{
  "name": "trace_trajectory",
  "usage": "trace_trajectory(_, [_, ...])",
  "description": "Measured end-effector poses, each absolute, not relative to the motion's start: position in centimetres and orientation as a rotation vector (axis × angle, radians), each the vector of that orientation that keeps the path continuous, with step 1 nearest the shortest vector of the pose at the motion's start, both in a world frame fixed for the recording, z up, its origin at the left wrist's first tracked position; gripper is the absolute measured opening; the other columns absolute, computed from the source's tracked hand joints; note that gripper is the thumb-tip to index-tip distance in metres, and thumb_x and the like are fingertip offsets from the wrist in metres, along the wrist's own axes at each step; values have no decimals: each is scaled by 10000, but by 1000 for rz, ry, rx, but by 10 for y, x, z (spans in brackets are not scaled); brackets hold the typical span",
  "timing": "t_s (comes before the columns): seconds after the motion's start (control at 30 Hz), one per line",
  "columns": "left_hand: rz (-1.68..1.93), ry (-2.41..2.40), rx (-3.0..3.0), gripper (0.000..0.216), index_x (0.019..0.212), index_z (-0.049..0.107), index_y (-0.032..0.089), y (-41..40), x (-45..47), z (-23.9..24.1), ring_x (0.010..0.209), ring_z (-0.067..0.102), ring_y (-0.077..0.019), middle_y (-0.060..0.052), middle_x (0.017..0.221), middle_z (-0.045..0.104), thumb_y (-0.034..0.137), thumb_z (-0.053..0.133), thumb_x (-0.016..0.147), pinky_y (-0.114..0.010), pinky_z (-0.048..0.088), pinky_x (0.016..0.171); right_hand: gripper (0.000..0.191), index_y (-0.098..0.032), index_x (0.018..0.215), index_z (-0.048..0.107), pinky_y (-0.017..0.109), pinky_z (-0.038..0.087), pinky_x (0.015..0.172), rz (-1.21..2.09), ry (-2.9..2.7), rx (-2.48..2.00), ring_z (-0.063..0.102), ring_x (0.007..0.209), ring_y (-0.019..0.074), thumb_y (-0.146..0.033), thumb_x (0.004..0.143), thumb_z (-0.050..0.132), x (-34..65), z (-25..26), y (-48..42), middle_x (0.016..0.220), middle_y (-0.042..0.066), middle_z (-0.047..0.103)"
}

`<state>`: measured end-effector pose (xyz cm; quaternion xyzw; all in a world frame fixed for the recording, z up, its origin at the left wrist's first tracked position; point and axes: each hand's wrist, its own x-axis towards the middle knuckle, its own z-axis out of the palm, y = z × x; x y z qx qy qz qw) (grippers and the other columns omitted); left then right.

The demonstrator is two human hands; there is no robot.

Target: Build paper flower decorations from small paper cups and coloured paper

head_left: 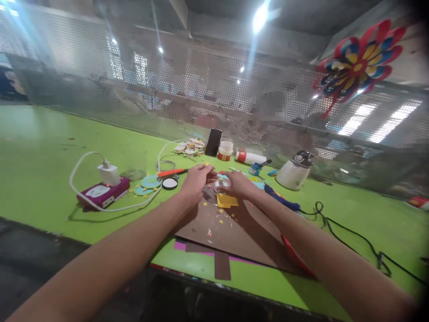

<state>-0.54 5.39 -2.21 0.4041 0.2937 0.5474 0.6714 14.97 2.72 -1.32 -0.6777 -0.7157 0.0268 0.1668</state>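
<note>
My left hand (196,179) and my right hand (236,183) meet over a brown sheet of card (234,235) on the green table (40,152). Both hands are closed round a small round whitish object (221,184) held between them; I cannot make out what it is. A yellow paper piece (226,201) lies just below the hands, with small paper scraps scattered on the card. A grey disc (209,195) lies under the hands.
Left: a magenta power strip (103,191) with white charger (109,173) and cable, blue paper discs (150,182), an orange cutter (171,172). Behind: phone (213,142), white jar (225,150), glue bottle (250,157), white kettle (295,171). Black cable (348,232) runs right. Paper flower (358,60) hangs on mesh wall.
</note>
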Motion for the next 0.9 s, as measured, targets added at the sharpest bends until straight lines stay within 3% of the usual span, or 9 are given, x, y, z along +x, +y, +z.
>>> trace_trajectory(0.2, [1230,676,844,91,664,596,132,47,-5,-13,595,594,-92,-13,625,613,146,599,753,-225,471,664,403,-149,1139,649,370,455,831,112,-2035,-1902,635,956,280,-291,764,687,144,-27,37,1050,148,700])
trace_trajectory(0.47, [1199,714,787,46,715,574,159,45,-6,-15,631,581,-122,-23,728,627,146,613,734,-229,419,574,505,-158,1260,561,316,549,742,292,-1904,-1581,678,823,187,-369,810,648,147,-6,12,1065,107,699])
trace_trajectory(0.7, [1290,622,761,170,679,431,201,22,2,-12,539,473,-97,43,629,473,92,495,792,-215,393,552,454,-130,1222,575,393,550,817,246,-1821,-1418,663,921,238,-305,810,649,119,-10,-17,1171,153,663])
trace_trajectory(0.9, [1304,622,804,210,682,402,209,13,1,-12,551,446,-110,34,639,426,69,486,814,-219,368,533,432,-115,1215,600,484,486,899,-181,-1948,-1436,590,1034,317,-241,809,674,110,-17,-30,1132,175,671])
